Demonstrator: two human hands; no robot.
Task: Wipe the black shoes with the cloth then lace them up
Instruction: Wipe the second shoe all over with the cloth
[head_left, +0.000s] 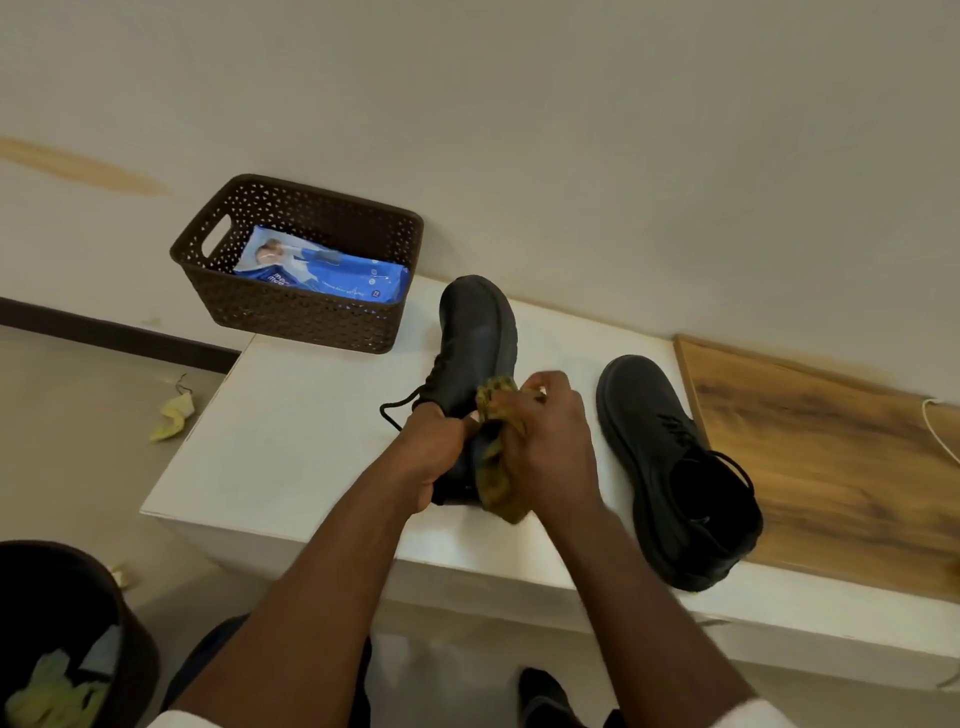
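Fingers of the left hand curl round the heel end of the near shoe, thumb side up, gripping it and holding it tipped on the white surface. The fingers of the right hand are bunched round a yellow-green cloth, pinching it against the shoe's side near the collar; part of the cloth hangs below the palm. Both forearms reach forward from the bottom of the view, close together, wrists nearly touching over the shoe. The shoe's toe points away toward the wall, and a loose lace trails out to the left of it.

The second shoe stands on the surface to the right, well apart from the hands, its opening toward the viewer and its laces slack. Behind and to the left, a brown basket holds a blue pack. A wooden board lies at the right end. A yellow scrap lies on the floor at left, and a dark bin stands at lower left.
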